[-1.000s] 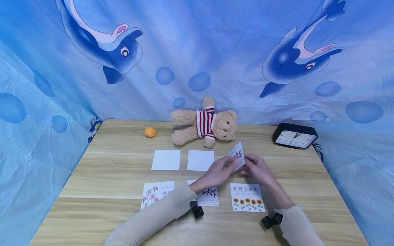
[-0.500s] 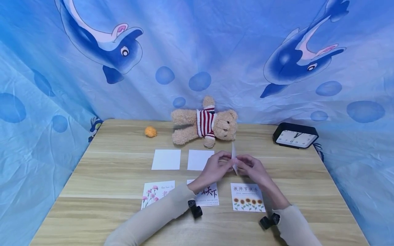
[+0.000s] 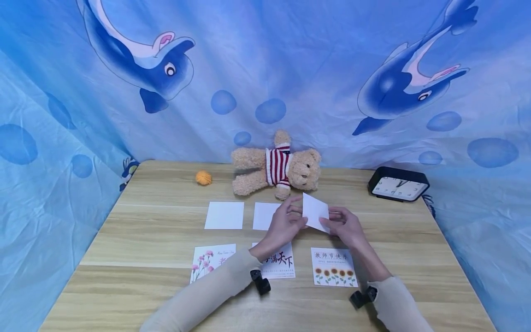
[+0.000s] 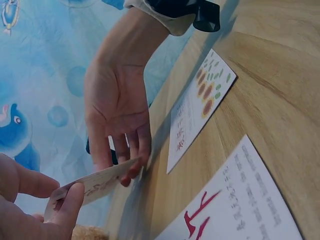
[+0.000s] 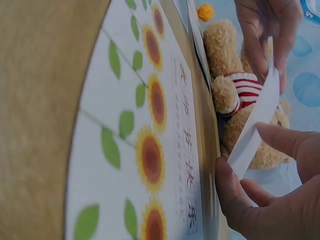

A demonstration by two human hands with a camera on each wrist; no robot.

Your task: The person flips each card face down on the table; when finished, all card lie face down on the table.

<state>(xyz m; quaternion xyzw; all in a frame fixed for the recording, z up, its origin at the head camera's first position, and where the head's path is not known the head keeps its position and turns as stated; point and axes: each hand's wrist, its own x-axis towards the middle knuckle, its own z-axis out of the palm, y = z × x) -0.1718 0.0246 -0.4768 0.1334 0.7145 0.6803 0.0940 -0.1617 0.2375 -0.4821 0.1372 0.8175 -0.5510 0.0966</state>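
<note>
Over the table, both hands hold one small square card [image 3: 315, 213], its blank white side toward the head view. My left hand [image 3: 285, 225] pinches its left edge, thumb in front. At the right edge my right hand [image 3: 347, 227] pinches it between thumb and fingers. The left wrist view shows red writing on the card's other side [image 4: 102, 184]. On the table below lie a sunflower card [image 3: 333, 267], a card with dark lettering [image 3: 282, 263] partly behind the left arm, and a pink-flower card [image 3: 207, 258] partly covered by the sleeve.
Two blank white cards lie farther back, a left one [image 3: 224, 215] and a right one [image 3: 263, 216] partly behind the left hand. A teddy bear [image 3: 277, 167] in a striped shirt, an orange yarn ball [image 3: 203, 178] and a black clock [image 3: 399, 183] line the table's back edge.
The held card has turned from its written side, through edge-on, to its blank side. The left hand has shifted slightly left. The cards on the table have stayed put.
</note>
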